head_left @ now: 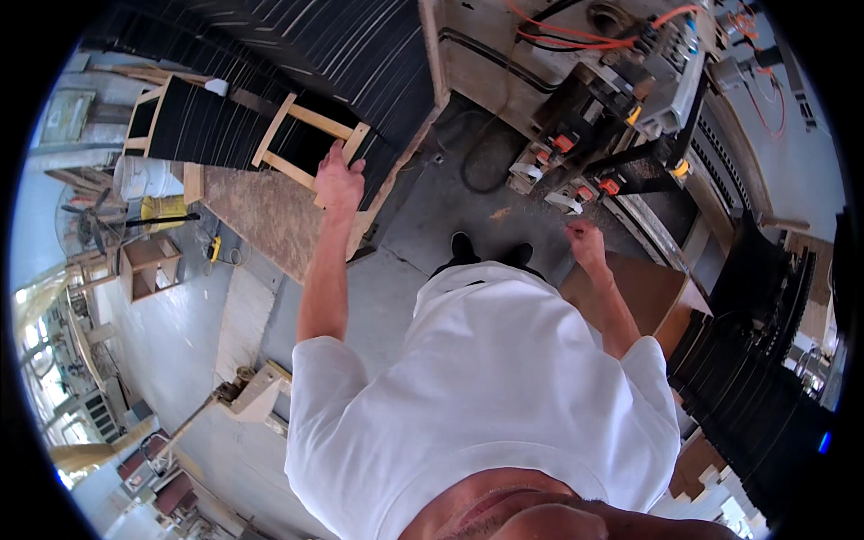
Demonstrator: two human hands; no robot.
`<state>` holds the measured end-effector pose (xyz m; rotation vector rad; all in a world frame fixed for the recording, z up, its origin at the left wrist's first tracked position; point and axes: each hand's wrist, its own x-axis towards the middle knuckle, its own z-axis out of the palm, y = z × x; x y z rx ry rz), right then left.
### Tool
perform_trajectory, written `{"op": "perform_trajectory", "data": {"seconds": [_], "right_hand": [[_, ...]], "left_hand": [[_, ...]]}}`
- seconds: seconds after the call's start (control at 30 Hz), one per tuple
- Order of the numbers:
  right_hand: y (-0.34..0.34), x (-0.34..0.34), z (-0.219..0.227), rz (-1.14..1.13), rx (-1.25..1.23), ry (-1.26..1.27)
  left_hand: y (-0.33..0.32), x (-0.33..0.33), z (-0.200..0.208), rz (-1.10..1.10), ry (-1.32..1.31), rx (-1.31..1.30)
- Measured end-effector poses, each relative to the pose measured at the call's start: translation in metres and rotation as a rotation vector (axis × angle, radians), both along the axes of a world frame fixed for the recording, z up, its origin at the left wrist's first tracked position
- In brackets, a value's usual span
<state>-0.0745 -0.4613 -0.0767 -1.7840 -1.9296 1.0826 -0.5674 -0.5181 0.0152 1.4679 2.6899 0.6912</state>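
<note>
My left hand (339, 184) reaches forward and is closed over the near end bar of a pale wooden frame (306, 117). The frame has a black middle and lies on a long row of black pieces (202, 121) packed side by side. Beneath them is a worn wooden board (261, 211). In the air on the other side, my right hand (585, 243) has its fingers curled in, and nothing shows in them. It is nearest to a machine (571, 193) with orange-red parts, apart from it.
A tall stack of black strips (360, 54) rises at the front left. Orange hoses (585, 38) run over the machine. By my right side stand a brown panel (621, 288) and more black strips (747, 387). On the left are a floor fan (90, 220) and a small wooden cabinet (151, 265).
</note>
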Motion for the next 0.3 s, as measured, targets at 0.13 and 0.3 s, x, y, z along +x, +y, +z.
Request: {"op": "perform_trajectory", "data": {"seconds": [0.13, 0.3], "right_hand": [[-0.011, 0.029, -0.009, 0.003, 0.008, 0.036], [-0.019, 0.068, -0.009, 0.015, 0.039, 0.035]], "left_hand": [[-0.003, -0.005, -0.008, -0.063, -0.014, 0.004], [0.004, 0.013, 0.008, 0.057, 0.113, -0.276]]}}
